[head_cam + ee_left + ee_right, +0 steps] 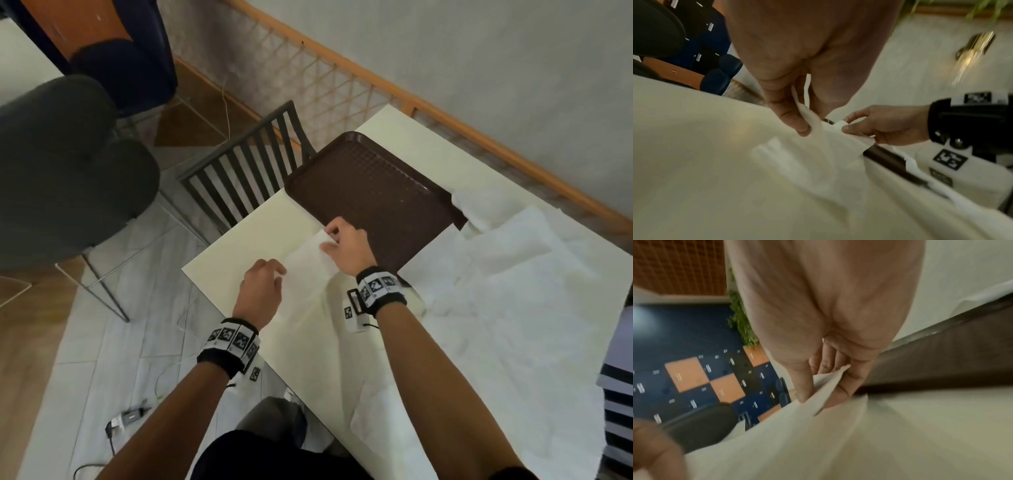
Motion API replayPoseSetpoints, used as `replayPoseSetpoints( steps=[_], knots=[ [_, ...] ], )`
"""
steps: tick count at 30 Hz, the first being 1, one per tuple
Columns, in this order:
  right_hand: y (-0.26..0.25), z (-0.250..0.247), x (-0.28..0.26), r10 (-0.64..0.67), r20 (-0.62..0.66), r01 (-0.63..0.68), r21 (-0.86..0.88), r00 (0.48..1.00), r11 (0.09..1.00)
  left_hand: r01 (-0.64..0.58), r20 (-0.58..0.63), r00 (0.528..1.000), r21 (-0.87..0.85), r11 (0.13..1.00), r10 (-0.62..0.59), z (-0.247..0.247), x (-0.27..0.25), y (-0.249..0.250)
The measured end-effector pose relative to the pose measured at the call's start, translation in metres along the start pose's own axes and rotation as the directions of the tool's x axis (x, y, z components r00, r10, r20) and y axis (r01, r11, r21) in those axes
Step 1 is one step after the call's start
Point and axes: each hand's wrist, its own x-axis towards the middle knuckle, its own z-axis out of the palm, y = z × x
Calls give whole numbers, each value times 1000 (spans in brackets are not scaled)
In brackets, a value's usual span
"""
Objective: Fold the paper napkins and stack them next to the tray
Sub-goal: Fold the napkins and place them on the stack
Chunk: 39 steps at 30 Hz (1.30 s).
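Both hands were on one paper napkin [310, 262], and it was lifted off the cream table [246, 240] at the near-left corner of the brown tray [373, 192]. The right hand [347, 248] had the far corner pinched between thumb and curled fingers, right at the tray's rim; the right wrist view confirmed it, with the napkin's edge [830, 381] caught between the fingertips [851, 378] and the dark tray [941, 356] just beside them. The left hand [262, 287] took the nearer corner, and the left wrist view showed the thumb [789, 116] and a finger nipping the sheet [813, 129], which sagged in a loose fold between the two grips. So both hands were closed on that napkin, neither one free.

The sheet hung slack, not flat, with its lower part trailing down onto the table. In the left wrist view the right hand [885, 125] sat close opposite, and the tray's rim [888, 159] ran dark beneath it.

To the right of the tray lay a spread of loose napkins [513, 274], overlapping and rumpled, reaching to the table's right side, one of them touching the tray's far-right corner. Each wrist carried a black band with printed markers [376, 286]. A dark slatted chair [246, 168] stood at the table's far-left side, with a grey padded chair [68, 171] further left on the tiled floor.
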Motion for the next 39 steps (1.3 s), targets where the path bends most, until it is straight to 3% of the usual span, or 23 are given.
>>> replayPoseSetpoints(
  steps=[3, 7, 11, 13, 16, 19, 21, 24, 27, 34, 37, 39],
  knots=[
    [3, 22, -3, 0, -12, -1, -102, 1000, 995, 73, 77, 994, 90, 993, -80, 14, 1, -1],
    [0, -8, -42, -147, -121, 125, -173, 982, 977, 46, -25, 999, 258, 965, -41, 17, -18, 9],
    [30, -72, -123, -250, -146, 248, -29, 957, 968, -78, -34, 996, 81, 994, 81, 27, -64, 40],
    [58, -100, -172, -201, -118, 201, -18, 972, 979, -135, 39, 990, -31, 990, 136, 41, -95, 61],
    [119, -117, -226, -26, -61, 20, -100, 998, 995, -167, 181, 967, -90, 982, 181, 77, -139, 96],
    [178, -108, -260, 163, -25, -164, -273, 986, 948, -139, 322, 938, 15, 990, 126, 122, -173, 119],
    [205, -97, -275, 239, -20, -234, -288, 971, 929, -139, 367, 926, 116, 984, 88, 146, -189, 125],
    [224, -88, -291, 222, -96, -232, -119, 970, 965, -100, 295, 954, 134, 986, 57, 167, -206, 130],
    [231, -88, -302, 136, -224, -146, -31, 965, 989, -91, 222, 973, 146, 985, 57, 172, -217, 130],
    [223, -102, -307, 40, -326, 37, 226, 945, 973, -94, 17, 995, -134, 987, 97, 151, -221, 134],
    [217, -107, -304, 20, -255, 66, 323, 967, 944, -164, -60, 986, -290, 943, 153, 127, -217, 149],
    [205, -111, -303, 1, -141, 61, 436, 990, 898, -193, -25, 980, -376, 906, 198, 104, -213, 168]
  ],
)
